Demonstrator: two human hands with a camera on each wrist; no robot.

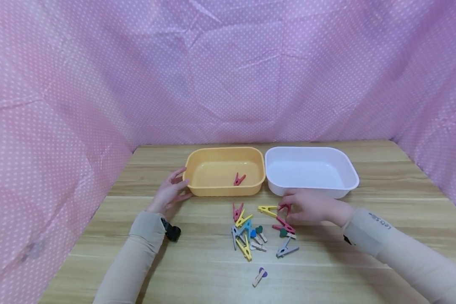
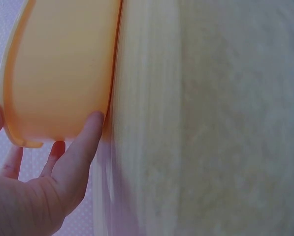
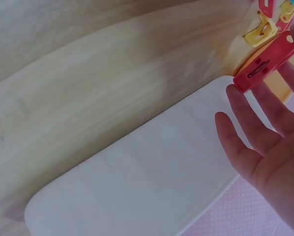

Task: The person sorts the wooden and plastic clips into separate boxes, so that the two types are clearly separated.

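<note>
My left hand (image 1: 169, 194) is at the left end of the yellow-orange tub (image 1: 224, 192), its spread fingers touching the outer wall and rim. In the left wrist view one fingertip meets the tub low down, by the tabletop. In front of the white tub (image 1: 311, 191), my right hand (image 1: 311, 207) pinches a red clothespin (image 3: 265, 64) between thumb and fingers. A yellow clothespin (image 1: 267, 210) and another red clothespin (image 1: 286, 225) lie close beside that hand. Inside the orange tub rests one red clothespin (image 1: 239, 179).
Nearer the front, several plastic clothespins lie in a loose pile, among them a blue clothespin (image 1: 245, 227). Small wooden pegs with coloured heart or round tops lie around it, and a purple-topped peg (image 1: 260, 277) lies apart. Pink dotted cloth (image 1: 228, 84) hangs behind the wooden table (image 1: 197, 261).
</note>
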